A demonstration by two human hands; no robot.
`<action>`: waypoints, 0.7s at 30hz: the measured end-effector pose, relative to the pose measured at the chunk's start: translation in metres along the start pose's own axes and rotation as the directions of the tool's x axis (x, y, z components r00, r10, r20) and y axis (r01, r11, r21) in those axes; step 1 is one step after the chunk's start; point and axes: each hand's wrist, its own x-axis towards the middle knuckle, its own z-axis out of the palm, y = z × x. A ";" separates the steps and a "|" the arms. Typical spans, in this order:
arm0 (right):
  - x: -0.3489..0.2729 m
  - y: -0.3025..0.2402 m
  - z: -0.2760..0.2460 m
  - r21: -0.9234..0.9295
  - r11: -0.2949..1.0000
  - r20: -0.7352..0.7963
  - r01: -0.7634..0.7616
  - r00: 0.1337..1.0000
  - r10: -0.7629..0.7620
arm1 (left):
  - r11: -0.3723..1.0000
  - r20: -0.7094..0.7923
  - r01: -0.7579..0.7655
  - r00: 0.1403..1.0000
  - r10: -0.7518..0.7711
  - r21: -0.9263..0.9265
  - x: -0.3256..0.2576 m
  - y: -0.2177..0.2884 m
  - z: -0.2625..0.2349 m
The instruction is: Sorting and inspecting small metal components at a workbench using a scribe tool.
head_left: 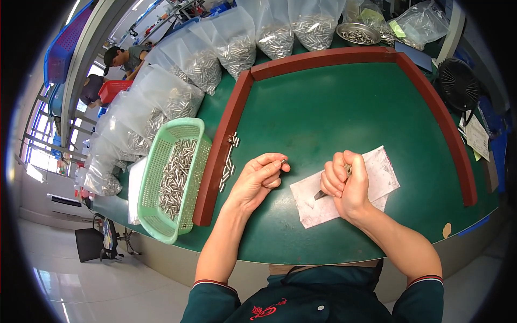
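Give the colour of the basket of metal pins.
Light green basket, shown best in head view.

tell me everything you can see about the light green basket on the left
The basket is oblong and open-topped, light green and apparently plastic, with perforated walls and a smooth, rounded rim. It stands upright on the green table, left of the dark red bar; whether they touch is unclear. Many small, silvery, metal-looking cylinders lie loose and jumbled inside, leaving part of its near end bare. Neither the left hand nor the right hand touches it.

Green tabletop (344, 102) (metal pins (225, 175), basket (200, 159) atop)
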 end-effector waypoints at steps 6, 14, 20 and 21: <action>0.001 0.000 -0.001 0.000 1.000 0.000 0.003 1.000 -0.003 | 0.999 0.025 0.038 0.999 -0.038 -0.008 0.000 0.003 0.004; -0.001 0.000 0.002 0.005 1.000 -0.010 0.005 1.000 -0.005 | 0.996 -0.084 -0.084 0.993 0.085 0.014 -0.002 0.008 0.001; -0.001 0.001 0.003 0.002 1.000 -0.015 0.014 1.000 -0.014 | -0.161 0.046 0.123 0.640 0.767 0.979 -0.001 0.031 -0.013; -0.002 0.001 0.004 0.004 1.000 -0.020 0.016 1.000 -0.016 | -0.333 0.192 0.158 0.562 0.804 0.930 0.002 0.033 -0.017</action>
